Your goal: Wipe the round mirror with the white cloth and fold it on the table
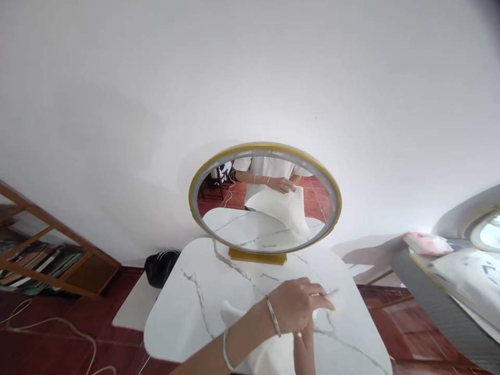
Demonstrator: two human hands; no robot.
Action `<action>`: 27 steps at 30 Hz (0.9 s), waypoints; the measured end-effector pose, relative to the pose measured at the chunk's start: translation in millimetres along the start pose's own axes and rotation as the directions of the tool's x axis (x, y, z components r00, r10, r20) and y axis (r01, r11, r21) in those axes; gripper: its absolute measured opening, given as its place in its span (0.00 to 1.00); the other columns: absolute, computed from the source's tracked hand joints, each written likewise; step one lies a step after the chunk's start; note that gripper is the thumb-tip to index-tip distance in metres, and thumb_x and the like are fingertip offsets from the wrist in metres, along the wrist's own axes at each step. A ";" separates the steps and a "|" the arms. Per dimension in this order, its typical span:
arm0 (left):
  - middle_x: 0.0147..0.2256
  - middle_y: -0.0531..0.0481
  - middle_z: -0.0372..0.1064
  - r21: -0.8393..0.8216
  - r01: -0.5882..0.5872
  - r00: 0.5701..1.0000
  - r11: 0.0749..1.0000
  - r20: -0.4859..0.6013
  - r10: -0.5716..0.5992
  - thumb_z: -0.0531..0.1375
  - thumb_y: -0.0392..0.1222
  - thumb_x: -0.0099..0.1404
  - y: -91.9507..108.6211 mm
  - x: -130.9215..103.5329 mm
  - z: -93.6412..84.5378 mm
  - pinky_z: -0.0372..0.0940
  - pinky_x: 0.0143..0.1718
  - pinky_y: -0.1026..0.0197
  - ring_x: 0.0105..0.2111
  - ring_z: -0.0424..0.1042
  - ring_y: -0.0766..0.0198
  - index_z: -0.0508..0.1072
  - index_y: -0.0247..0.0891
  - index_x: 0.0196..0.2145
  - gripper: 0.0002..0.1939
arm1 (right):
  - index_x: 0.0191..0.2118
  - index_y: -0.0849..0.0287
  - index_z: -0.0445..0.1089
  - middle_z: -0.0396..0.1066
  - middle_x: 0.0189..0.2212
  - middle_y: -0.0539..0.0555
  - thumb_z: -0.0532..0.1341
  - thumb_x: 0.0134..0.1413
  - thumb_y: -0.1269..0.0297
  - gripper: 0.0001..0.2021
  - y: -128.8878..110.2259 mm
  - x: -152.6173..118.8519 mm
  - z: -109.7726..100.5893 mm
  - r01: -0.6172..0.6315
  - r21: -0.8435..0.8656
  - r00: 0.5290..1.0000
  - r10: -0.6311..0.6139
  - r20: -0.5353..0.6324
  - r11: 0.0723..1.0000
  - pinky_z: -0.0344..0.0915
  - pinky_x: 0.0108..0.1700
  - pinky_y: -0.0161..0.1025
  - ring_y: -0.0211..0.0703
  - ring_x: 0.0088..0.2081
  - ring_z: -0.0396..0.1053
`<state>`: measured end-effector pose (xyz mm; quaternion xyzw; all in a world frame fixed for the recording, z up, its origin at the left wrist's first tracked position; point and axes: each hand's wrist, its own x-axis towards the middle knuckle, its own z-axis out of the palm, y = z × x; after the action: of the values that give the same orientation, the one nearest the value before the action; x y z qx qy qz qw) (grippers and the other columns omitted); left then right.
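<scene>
A white cloth point(273, 357) hangs and bunches under my wrists at the table's front. My left hand point(299, 304) reaches over from the lower left, wearing bracelets, its fingers closed on the cloth's edge. My right hand point(305, 341) comes up from the bottom, crossed beneath my left hand; its fingers are mostly hidden there. A blurred white edge of the cloth shows just right of my left fingertips. The round gold-rimmed mirror point(265, 200) reflects the cloth spread below my left hand, with a scalloped edge.
The mirror stands at the back of a white marbled table point(183, 302). At right, another table point(422, 281) holds a pink-and-white packet point(427, 243) and a white bag point(472, 281). A wooden shelf point(88, 271), black bag point(162, 266) and floor cable point(58, 320) lie left.
</scene>
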<state>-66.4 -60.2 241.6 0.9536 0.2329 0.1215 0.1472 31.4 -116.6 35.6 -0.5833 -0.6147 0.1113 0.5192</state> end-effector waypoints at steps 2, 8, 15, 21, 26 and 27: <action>0.46 0.50 0.73 0.137 -0.024 0.999 0.990 -0.021 0.027 0.54 0.28 0.65 1.3 19.6 -39.5 0.68 0.44 0.64 0.41 0.71 0.65 0.73 0.39 0.48 0.16 | 0.69 0.41 0.35 0.55 0.62 0.60 0.50 0.63 0.55 0.33 -19.2 32.9 -12.1 -0.131 0.098 0.982 0.142 -0.121 0.987 0.71 0.37 0.49 0.55 0.50 0.68; 0.47 0.47 0.70 0.528 0.004 0.994 0.849 -0.096 0.055 0.48 0.21 0.63 -23.6 74.1 -165.9 0.67 0.46 0.63 0.45 0.70 0.64 0.71 0.34 0.49 0.22 | 0.69 0.50 0.26 0.56 0.61 0.64 0.52 0.62 0.48 0.40 -78.4 174.4 -34.5 -0.151 0.318 0.943 0.233 -0.236 0.936 0.65 0.48 0.53 0.53 0.51 0.65; 0.42 0.47 0.69 0.638 0.128 0.957 0.759 -0.281 0.074 0.47 0.24 0.63 -70.2 110.9 -263.2 0.66 0.42 0.60 0.40 0.71 0.62 0.73 0.35 0.47 0.22 | 0.67 0.52 0.49 0.44 0.64 0.64 0.53 0.61 0.46 0.33 -111.5 271.3 -39.9 0.017 -0.032 0.904 -0.029 -0.426 0.999 0.52 0.59 0.63 0.62 0.64 0.44; 0.56 0.33 0.63 0.728 0.352 0.868 0.588 -0.490 0.086 0.54 0.44 0.69 -79.4 128.0 -215.5 0.54 0.58 0.44 0.59 0.57 0.42 0.76 0.26 0.42 0.18 | 0.67 0.53 0.48 0.45 0.66 0.65 0.49 0.64 0.48 0.30 -120.5 283.4 -27.1 -0.018 -0.078 0.869 -0.023 -0.494 0.997 0.43 0.61 0.69 0.63 0.66 0.42; 0.47 0.40 0.70 0.802 0.187 0.936 0.567 -0.321 0.146 0.52 0.39 0.70 -73.6 136.5 -180.5 0.57 0.52 0.54 0.49 0.67 0.54 0.66 0.31 0.56 0.19 | 0.66 0.55 0.51 0.54 0.62 0.66 0.48 0.63 0.48 0.30 -105.5 292.9 -25.5 -0.110 -0.038 0.810 0.068 -0.583 0.993 0.46 0.59 0.69 0.66 0.63 0.49; 0.45 0.41 0.72 0.804 0.155 0.939 0.575 -0.300 0.166 0.51 0.39 0.71 -75.8 137.6 -179.9 0.58 0.50 0.54 0.47 0.68 0.55 0.67 0.32 0.55 0.18 | 0.66 0.55 0.52 0.56 0.61 0.66 0.48 0.63 0.48 0.29 -103.8 295.0 -25.4 -0.129 -0.036 0.799 0.083 -0.595 0.991 0.47 0.58 0.69 0.66 0.62 0.50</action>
<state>-32.8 110.4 405.2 0.8772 0.2811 0.1649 -0.3525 53.2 86.4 273.8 -0.6410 -0.3924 -0.0701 0.6559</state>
